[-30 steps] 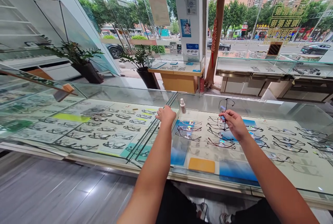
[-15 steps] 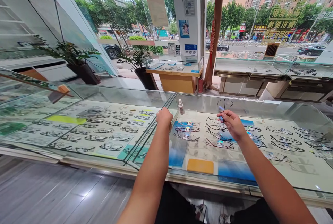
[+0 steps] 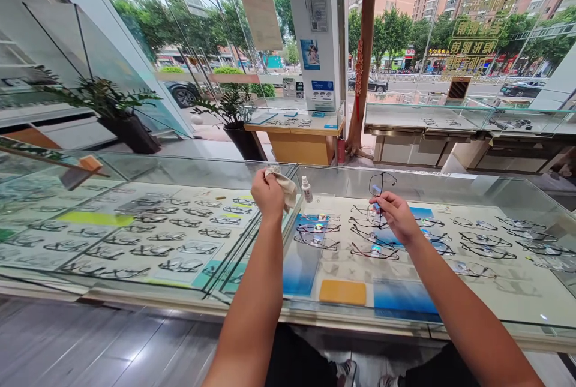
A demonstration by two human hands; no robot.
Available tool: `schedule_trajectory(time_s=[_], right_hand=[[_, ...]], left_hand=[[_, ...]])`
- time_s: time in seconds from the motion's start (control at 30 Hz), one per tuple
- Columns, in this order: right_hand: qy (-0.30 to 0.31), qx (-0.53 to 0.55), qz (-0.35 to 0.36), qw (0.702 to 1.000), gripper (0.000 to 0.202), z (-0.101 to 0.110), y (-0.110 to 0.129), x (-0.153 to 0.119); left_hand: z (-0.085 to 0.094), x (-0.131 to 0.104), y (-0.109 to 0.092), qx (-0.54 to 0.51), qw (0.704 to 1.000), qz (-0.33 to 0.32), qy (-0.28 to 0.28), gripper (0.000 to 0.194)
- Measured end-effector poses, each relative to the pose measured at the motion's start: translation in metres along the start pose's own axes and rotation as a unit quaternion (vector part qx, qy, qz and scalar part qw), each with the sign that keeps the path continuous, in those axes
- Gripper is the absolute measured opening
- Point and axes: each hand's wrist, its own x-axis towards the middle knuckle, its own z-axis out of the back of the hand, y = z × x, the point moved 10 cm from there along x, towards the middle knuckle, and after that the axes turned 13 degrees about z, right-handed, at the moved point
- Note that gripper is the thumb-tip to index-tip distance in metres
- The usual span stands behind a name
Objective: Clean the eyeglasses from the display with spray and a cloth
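My left hand (image 3: 269,194) is closed on a crumpled pale cloth (image 3: 288,188), part of which hangs out to the right of the fingers. In my right hand (image 3: 396,214) is a pair of dark thin-rimmed eyeglasses (image 3: 382,176), pinched between thumb and fingers and held upright above the glass counter. A small white bottle (image 3: 306,189) with a white cap stands on the counter, just right of the cloth. Rows of eyeglass frames (image 3: 375,251) lie inside the case under my right hand. Fingertips of the left hand are partly hidden.
An orange-yellow rectangular case or pad (image 3: 342,292) lies near the counter's front edge. More eyeglass frames (image 3: 180,264) fill the left display section. Beyond the counter stand potted plants (image 3: 245,141), a wooden post (image 3: 362,63) and another display table (image 3: 299,146).
My left hand has come up and slightly left, with the cloth now in plain sight. My right hand still holds the eyeglasses. The whole view has shifted a little.
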Motion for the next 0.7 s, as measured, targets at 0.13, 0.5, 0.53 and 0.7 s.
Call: schedule_trajectory(time_s=[0.13, 0.5, 0.53, 0.7], right_hand=[[-0.003, 0.005, 0.003, 1.0, 0.043, 0.001, 0.0, 0.001], [-0.033, 0.006, 0.034, 0.999, 0.043, 0.013, 0.021, 0.004], [-0.035, 0.003, 0.041, 0.999, 0.043, 0.012, 0.025, 0.005], [-0.007, -0.045, 0.077, 0.996, 0.036, -0.007, 0.065, 0.015]], left_hand=[[-0.002, -0.016, -0.025, -0.095, 0.994, -0.047, 0.036, 0.025], [-0.053, -0.129, -0.109, -0.03, 0.901, -0.189, 0.389, 0.027], [-0.055, -0.139, -0.118, 0.015, 0.888, -0.206, 0.41, 0.027], [-0.043, -0.168, -0.164, 0.151, 0.826, -0.271, 0.472, 0.031]])
